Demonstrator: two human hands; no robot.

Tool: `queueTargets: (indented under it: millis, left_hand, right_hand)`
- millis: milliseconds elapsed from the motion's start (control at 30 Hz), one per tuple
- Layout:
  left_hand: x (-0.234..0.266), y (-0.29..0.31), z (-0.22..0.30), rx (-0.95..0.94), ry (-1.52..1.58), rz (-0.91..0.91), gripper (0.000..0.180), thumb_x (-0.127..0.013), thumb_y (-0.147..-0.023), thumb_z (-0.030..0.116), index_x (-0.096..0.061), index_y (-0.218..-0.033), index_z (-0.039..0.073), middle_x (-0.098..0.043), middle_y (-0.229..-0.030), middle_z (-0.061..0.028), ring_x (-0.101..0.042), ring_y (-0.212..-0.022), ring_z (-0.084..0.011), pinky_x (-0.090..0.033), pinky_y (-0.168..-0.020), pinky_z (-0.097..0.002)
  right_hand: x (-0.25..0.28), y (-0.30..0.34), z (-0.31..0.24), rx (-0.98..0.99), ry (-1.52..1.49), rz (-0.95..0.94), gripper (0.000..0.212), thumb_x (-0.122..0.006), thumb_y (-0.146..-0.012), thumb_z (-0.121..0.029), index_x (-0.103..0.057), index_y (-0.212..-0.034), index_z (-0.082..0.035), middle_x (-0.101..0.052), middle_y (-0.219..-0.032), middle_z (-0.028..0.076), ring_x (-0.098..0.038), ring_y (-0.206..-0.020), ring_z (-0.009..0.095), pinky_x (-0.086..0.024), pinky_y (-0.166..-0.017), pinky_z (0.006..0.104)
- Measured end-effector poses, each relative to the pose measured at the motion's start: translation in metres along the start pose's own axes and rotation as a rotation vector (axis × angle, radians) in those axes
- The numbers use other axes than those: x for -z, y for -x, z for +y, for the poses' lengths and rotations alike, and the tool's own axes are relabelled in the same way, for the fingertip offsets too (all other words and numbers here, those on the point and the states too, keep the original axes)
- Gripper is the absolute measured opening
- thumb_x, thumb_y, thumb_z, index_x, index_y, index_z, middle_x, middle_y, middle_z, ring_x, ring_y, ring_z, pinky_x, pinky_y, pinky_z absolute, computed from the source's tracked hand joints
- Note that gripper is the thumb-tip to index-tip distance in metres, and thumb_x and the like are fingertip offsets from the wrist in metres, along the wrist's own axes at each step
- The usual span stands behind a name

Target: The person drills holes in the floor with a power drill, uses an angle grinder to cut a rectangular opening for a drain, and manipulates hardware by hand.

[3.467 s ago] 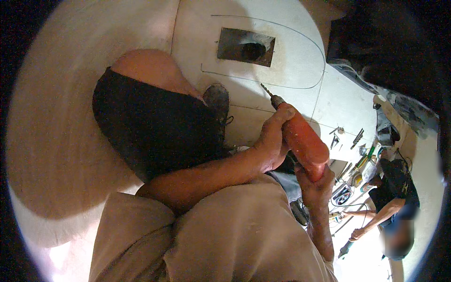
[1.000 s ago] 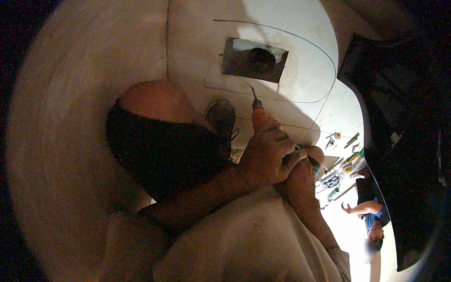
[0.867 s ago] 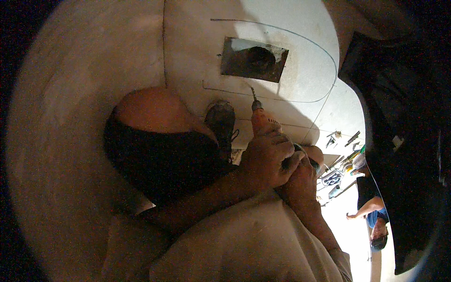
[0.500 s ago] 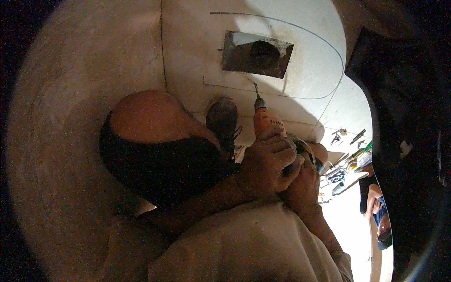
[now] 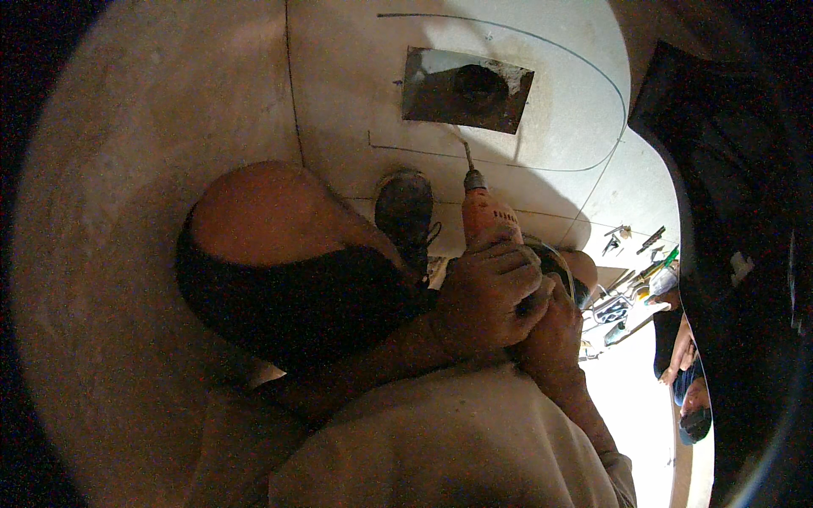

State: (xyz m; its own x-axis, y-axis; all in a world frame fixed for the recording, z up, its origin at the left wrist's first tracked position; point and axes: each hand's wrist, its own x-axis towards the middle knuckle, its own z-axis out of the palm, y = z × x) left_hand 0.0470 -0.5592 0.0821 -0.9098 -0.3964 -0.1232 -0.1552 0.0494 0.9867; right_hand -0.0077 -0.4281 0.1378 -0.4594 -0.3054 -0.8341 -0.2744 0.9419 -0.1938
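An orange power drill [image 5: 489, 216] points away from me, its long bit [image 5: 468, 156] reaching toward the tiled surface just below a rectangular cut-out [image 5: 466, 91]. The tip is close to the surface; contact is hard to judge. My left hand [image 5: 491, 292] wraps round the drill's body with its fingers closed. Beside it my right hand [image 5: 552, 326] is closed at the rear of the drill, where the handle is mostly hidden. A dark round shape shows inside the cut-out. Around it runs a drawn curved line [image 5: 584, 72], with a straight line below.
My bent knee [image 5: 262, 212] and dark shoe [image 5: 404, 207] are left of the drill. A pale cable [image 5: 555, 252] loops by my hands. Loose tools [image 5: 622, 241] and assorted items lie at the right. Another person [image 5: 690, 398] is at the far right edge.
The view has shifted slightly. The drill stays in both hands, pointing the same way. Its bit showed clear spiral grooves before and looks smoother now.
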Motion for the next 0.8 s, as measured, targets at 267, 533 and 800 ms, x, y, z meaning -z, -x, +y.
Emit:
queueTargets:
  millis: [267, 533, 800]
  left_hand:
    - [-0.001, 0.000, 0.003, 0.126, -0.078, -0.196, 0.016, -0.075, -0.077, 0.015, -0.065, -0.083, 0.004, -0.067, -0.086, -0.0148, -0.066, -0.088, -0.0340, -0.051, -0.091, -0.0469]
    - [-0.003, 0.001, 0.000, 0.379, 0.118, 0.024, 0.018, -0.070, -0.089, 0.019, -0.063, -0.094, 0.004, -0.067, -0.095, -0.0157, -0.066, -0.084, -0.0363, -0.053, -0.087, -0.0452]
    - [-0.023, -0.001, -0.052, 1.326, 0.798, 0.349, 0.041, -0.055, -0.099, 0.046, -0.057, -0.110, 0.007, -0.060, -0.096, -0.0082, -0.060, -0.085, -0.0194, -0.051, -0.076, -0.0378]
  right_hand:
    - [0.001, -0.005, 0.006, -0.023, -0.055, -0.015, 0.025, -0.069, -0.087, -0.019, -0.059, -0.102, -0.001, -0.069, -0.093, 0.023, -0.069, -0.083, 0.043, -0.056, -0.069, 0.0491]
    - [0.005, -0.006, 0.006, 0.052, -0.020, 0.016, 0.032, -0.074, -0.078, -0.016, -0.059, -0.102, -0.002, -0.069, -0.093, 0.022, -0.069, -0.083, 0.043, -0.056, -0.072, 0.0491]
    - [0.003, -0.008, 0.006, 0.038, -0.077, 0.051, 0.031, -0.072, -0.074, -0.009, -0.061, -0.102, -0.002, -0.068, -0.094, 0.021, -0.068, -0.087, 0.043, -0.055, -0.076, 0.0496]
